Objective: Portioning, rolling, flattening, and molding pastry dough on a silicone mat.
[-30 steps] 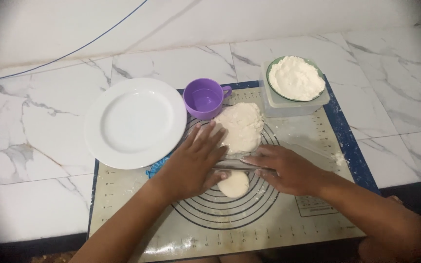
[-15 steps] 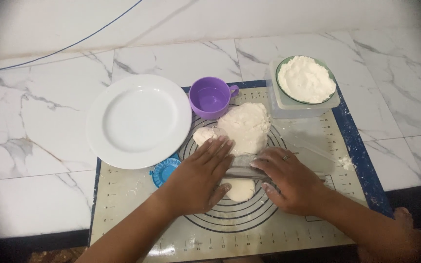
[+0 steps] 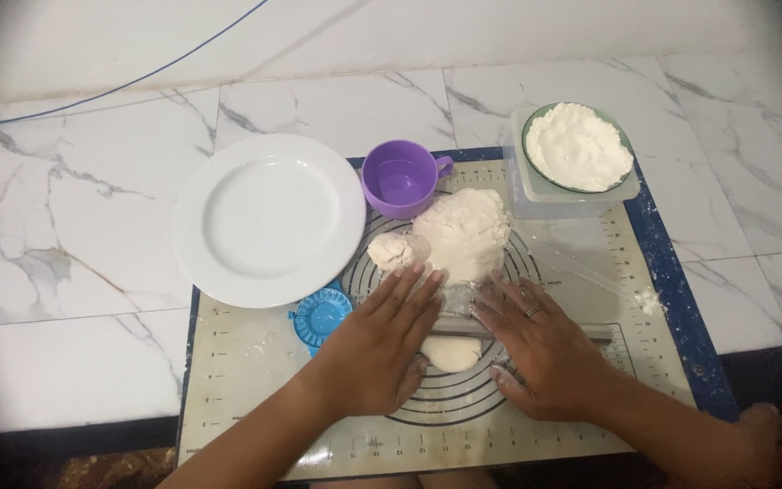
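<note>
My left hand [image 3: 380,351] and my right hand [image 3: 543,355] lie flat, fingers stretched out, on a thin rolling pin [image 3: 462,327] that runs across the baking mat [image 3: 246,380]. Neither hand grips the pin; the palms press down on it. A small flattened piece of dough [image 3: 452,355] shows between the hands, just under the pin. My right hand wears a ring. Beyond my fingertips sit a large lump of dough [image 3: 465,232] and a small dough ball [image 3: 390,251].
A white plate [image 3: 269,219] overlaps the mat's far-left corner, with a blue round dumpling press [image 3: 320,315] beside my left hand. A purple cup [image 3: 399,178] stands behind the dough. A bowl of flour [image 3: 578,147] rests on a clear box [image 3: 572,197] at back right. Marble floor surrounds the mat.
Both hands have slid toward me with the rolling pin, passing over the small dough piece. The plate, cup and flour bowl stay put.
</note>
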